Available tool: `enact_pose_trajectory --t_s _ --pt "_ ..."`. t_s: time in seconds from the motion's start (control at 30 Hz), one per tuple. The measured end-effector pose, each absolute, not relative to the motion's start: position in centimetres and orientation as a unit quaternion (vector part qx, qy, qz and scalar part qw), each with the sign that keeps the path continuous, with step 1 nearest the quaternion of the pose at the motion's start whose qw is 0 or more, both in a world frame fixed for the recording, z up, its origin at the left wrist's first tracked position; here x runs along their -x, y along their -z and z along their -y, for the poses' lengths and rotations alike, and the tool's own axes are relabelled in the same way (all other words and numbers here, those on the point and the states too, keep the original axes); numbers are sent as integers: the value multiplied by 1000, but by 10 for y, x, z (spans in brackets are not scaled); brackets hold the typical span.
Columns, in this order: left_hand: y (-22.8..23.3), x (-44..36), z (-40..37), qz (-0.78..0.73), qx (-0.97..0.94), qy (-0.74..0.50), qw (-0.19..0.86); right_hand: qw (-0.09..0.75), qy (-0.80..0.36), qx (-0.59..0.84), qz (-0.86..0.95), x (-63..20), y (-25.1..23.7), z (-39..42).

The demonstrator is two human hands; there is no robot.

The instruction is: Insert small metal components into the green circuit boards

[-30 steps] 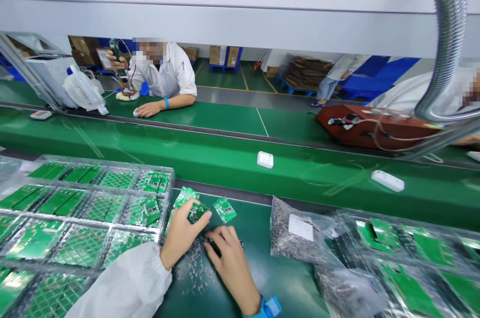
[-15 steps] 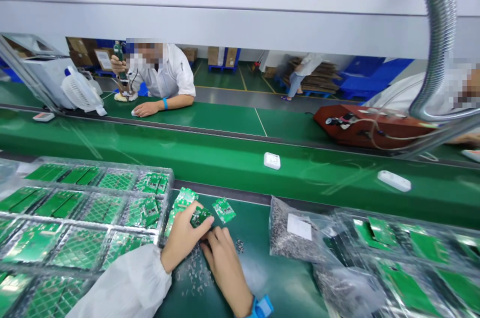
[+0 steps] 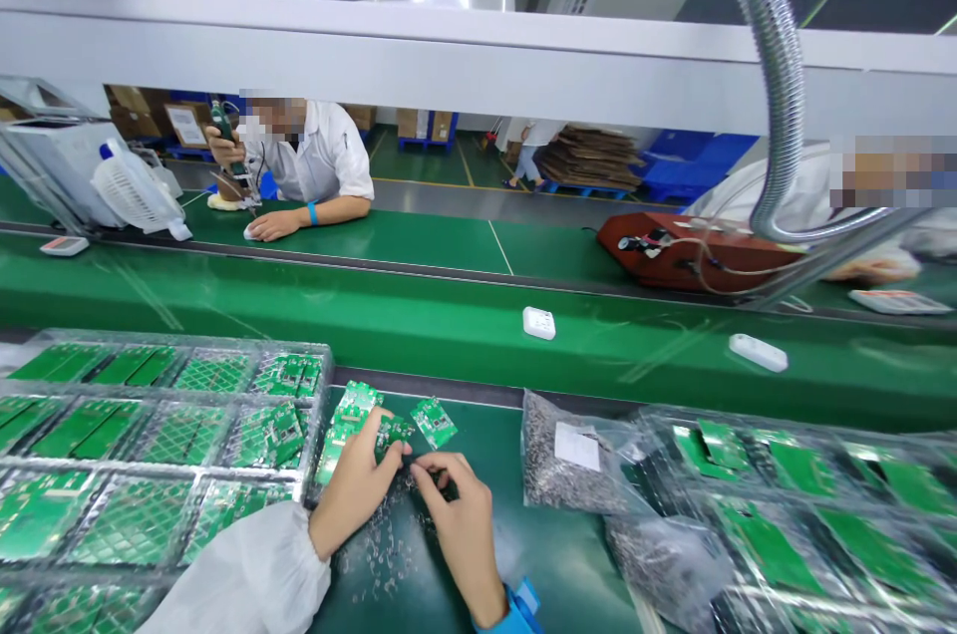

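Note:
My left hand (image 3: 360, 482) grips a green circuit board (image 3: 395, 429), its thumb and fingers at the board's edges. Close beside it, my right hand (image 3: 462, 506) has thumb and forefinger pinched together at the board's near edge; whatever is between them is too small to make out. Small, clear-looking parts (image 3: 380, 554) lie scattered on the dark green bench below and between the hands. One loose circuit board (image 3: 434, 423) rests just beyond my right hand. More boards (image 3: 351, 405) lie together behind my left hand.
At left stands a clear compartment tray (image 3: 318, 395) full of boards; another board tray (image 3: 778, 499) is at right. Bags of small grey parts, one labelled (image 3: 542, 465) and one nearer (image 3: 665, 564), sit between. A green conveyor (image 3: 419, 315) runs behind, with co-workers beyond.
The view has shifted a little. My right hand has risen and turned, its thumb and forefinger now pinched at the board, which my left hand still holds.

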State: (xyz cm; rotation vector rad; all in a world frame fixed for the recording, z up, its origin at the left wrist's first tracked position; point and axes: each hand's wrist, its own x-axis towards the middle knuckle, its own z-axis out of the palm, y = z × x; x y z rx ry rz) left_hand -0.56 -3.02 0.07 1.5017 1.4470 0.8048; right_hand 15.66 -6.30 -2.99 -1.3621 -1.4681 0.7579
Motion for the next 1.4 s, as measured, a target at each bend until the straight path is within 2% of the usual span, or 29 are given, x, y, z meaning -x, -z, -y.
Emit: enact_pose_trajectory --t_s 0.2,0.43,0.67,0.9,1.4 --pt "-4 1 38 -572 -640 -290 424 535 -378 551 517 -163 39 57" --pt "-14 -1 39 -517 -653 -333 442 556 -354 561 502 -164 42 56" --pt "-15 -1 41 -513 -678 -313 423 583 -376 560 453 -163 35 54" --pt "-20 -1 44 -516 -710 -250 409 588 -360 564 454 -165 30 53" --pt "-20 0 45 -493 -713 -248 432 598 -387 562 420 -164 36 52"
